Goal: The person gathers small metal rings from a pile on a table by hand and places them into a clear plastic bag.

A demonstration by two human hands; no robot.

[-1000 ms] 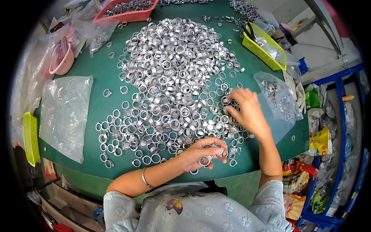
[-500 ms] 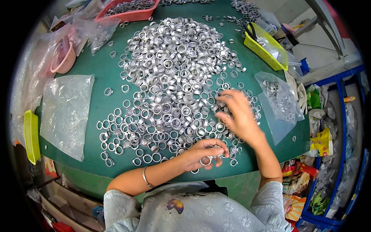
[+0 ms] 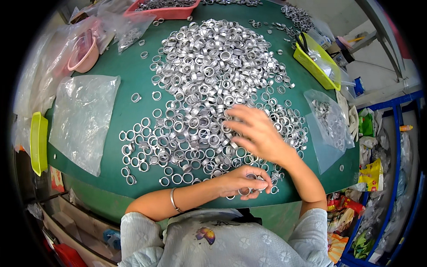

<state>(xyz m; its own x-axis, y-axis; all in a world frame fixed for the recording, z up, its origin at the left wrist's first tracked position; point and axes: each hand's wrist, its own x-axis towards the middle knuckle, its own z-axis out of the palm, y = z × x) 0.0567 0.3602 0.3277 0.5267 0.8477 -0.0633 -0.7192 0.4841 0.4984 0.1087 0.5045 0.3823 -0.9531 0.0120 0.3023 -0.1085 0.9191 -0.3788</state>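
A large heap of silver metal rings (image 3: 213, 58) rises in the middle of the green table, spreading thinner toward me. Near the table's front edge my left hand (image 3: 242, 181) is curled around a few metal rings (image 3: 244, 190), and its fingers partly hide them. Above the near side of the heap hovers my right hand (image 3: 258, 133), fingers spread and palm down. I see nothing in it, though its underside is hidden. Single rings, some with a small tab, lie flat to the left of my hands.
At left lie a flat clear plastic bag (image 3: 84, 124), a narrow yellow-green tray (image 3: 39, 144) and a pink bowl (image 3: 84, 55). A red basket (image 3: 167, 13) of small parts stands at the back. On the right are a yellow-green basket (image 3: 316, 62) and a bag of rings (image 3: 329, 124).
My right hand has moved left across the heap, its fingers more spread. My left hand still holds rings and is turned slightly. The whole view has shifted a little.
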